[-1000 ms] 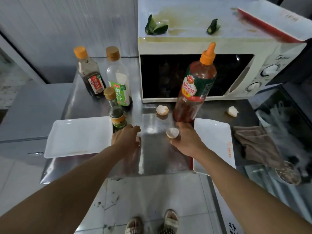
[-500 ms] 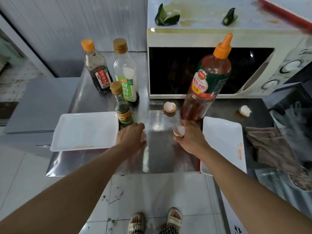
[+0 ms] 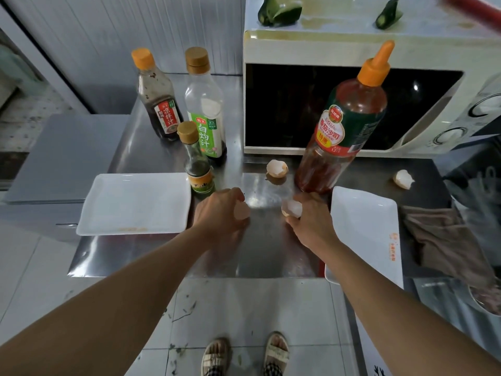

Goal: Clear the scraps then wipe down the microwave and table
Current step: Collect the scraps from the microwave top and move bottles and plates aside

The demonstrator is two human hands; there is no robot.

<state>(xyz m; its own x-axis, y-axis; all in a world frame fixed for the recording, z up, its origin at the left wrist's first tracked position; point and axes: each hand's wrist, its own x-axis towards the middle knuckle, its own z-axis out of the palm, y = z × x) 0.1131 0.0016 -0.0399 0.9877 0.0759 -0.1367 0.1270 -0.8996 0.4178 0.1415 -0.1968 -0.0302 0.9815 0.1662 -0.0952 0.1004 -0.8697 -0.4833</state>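
Our left hand [image 3: 221, 210] fingers curl round an eggshell [image 3: 241, 210], our right hand [image 3: 309, 215] pinches another shell [image 3: 291, 208], both mid-table near its front edge. Risk: squeezing crumbles them, scattering bits; the ketchup bottle [image 3: 339, 131] just beside could tip.

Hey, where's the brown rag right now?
In the head view the brown rag lies crumpled at the table's right end, just right of the right-hand white tray and nearer the person than the microwave.
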